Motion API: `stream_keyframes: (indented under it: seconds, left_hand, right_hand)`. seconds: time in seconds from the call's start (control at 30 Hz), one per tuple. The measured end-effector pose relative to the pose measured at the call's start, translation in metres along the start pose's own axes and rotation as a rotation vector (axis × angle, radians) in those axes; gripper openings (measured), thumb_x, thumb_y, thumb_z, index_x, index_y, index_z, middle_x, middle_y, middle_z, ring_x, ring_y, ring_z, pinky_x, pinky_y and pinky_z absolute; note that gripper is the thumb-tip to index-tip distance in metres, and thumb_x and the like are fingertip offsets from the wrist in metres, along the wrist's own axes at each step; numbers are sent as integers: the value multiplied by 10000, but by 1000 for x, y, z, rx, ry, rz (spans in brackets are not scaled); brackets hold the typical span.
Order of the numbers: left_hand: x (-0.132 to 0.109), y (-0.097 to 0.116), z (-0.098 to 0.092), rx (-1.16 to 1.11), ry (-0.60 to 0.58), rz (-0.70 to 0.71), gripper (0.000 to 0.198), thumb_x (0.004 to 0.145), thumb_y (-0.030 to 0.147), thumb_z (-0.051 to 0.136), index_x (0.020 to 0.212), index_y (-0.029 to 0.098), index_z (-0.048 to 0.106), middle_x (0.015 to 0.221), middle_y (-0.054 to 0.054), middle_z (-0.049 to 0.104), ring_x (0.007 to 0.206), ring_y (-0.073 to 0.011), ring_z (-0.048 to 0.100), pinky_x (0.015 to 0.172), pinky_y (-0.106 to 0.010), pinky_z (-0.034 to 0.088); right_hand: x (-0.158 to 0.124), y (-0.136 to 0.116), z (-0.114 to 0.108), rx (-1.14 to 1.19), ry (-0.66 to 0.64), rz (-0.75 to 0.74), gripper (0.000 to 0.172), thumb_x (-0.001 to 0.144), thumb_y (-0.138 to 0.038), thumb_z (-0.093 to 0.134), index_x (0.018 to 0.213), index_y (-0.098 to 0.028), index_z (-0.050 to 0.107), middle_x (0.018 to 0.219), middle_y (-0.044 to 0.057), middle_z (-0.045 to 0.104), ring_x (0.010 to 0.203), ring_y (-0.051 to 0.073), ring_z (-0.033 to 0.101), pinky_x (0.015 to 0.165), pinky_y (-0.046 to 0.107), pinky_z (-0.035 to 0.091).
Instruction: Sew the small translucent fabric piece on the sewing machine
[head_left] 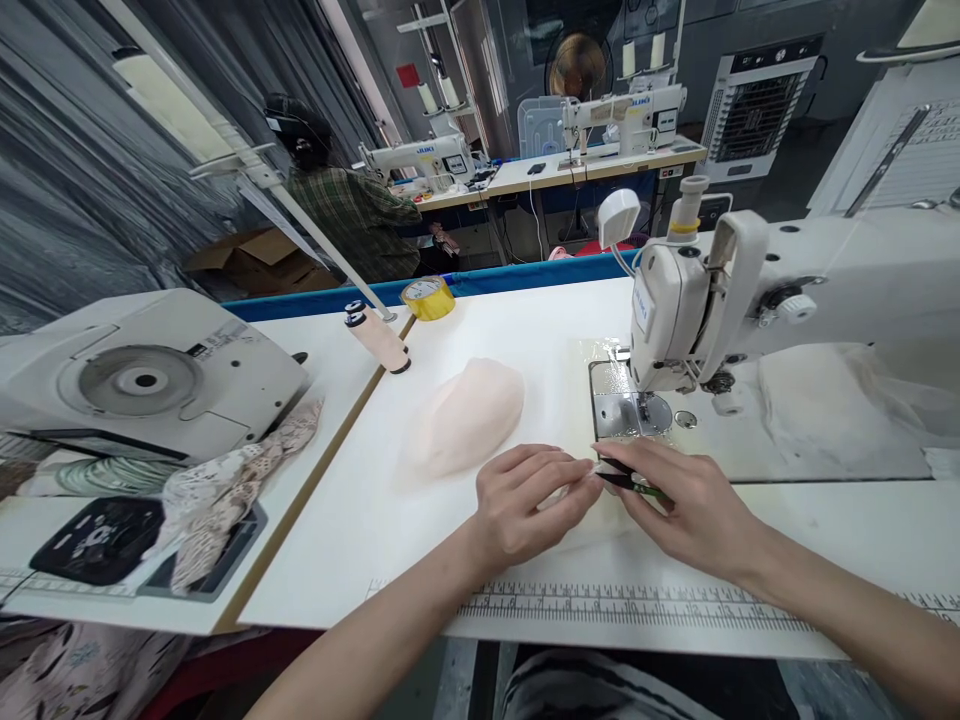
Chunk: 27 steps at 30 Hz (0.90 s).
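Observation:
My left hand (532,500) is closed in a pinch on a small pale piece of fabric (556,497), mostly hidden by the fingers. Between the fingers of my right hand (686,505) is a pair of thread snips (626,478) with dark blades and a bit of green on the handle. The blades point left and meet the left fingertips. Both hands are just in front of the sewing machine's needle plate (619,412). A sheer, pale pink cup-shaped piece of fabric (476,415) lies on the white table, left of the machine and beyond my left hand.
The sewing machine head (667,310) rises at the right, with white fabric (832,410) under its arm. A thread cone (377,338) and yellow tape roll (427,298) are at the back left. Another machine (150,375) stands left. A person (337,200) sits beyond the table.

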<state>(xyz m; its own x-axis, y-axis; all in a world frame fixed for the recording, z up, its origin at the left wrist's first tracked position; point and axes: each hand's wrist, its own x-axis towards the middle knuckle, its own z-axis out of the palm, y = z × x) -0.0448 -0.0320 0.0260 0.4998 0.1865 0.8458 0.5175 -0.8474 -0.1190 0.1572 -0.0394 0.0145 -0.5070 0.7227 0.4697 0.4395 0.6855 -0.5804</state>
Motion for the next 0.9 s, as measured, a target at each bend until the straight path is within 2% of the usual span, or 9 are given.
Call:
stream_keyframes:
  seconds: [0.9]
  left_hand:
    - [0, 0, 1, 31, 1, 21, 143, 719, 49, 705, 787, 153, 634, 736, -11, 713, 643, -104, 655, 644, -251, 569]
  right_hand:
    - [1, 1, 0, 3, -8, -7, 442, 884, -118, 476, 1302, -261, 453, 1069, 22, 651, 824, 115, 620, 528, 210, 477]
